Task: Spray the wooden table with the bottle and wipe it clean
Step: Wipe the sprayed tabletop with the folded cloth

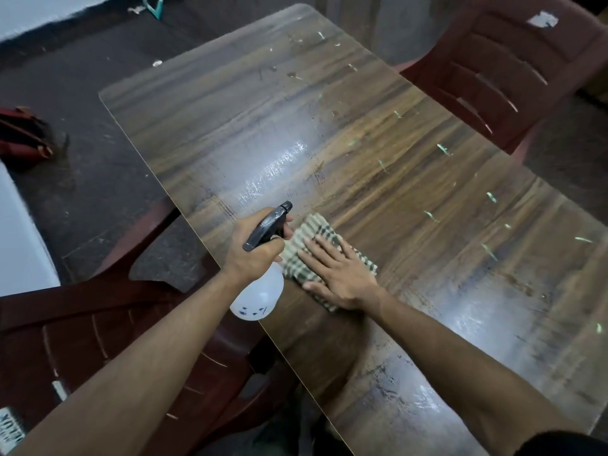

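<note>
Now my left hand (pixel 253 248) grips the spray bottle (pixel 260 292), nozzle toward twelve o'clock. My right hand (pixel 339 274) lies flat, fingers spread, on the checked cloth (pixel 306 232); the cloth could catch spray meant for the wooden table (pixel 394 159).

Nothing reads clearly. The bottle (pixel 260 296) bears small dark marks near its base, too blurred to make out. A white label (pixel 10 429) at lower left shows partial, illegible letters.
</note>
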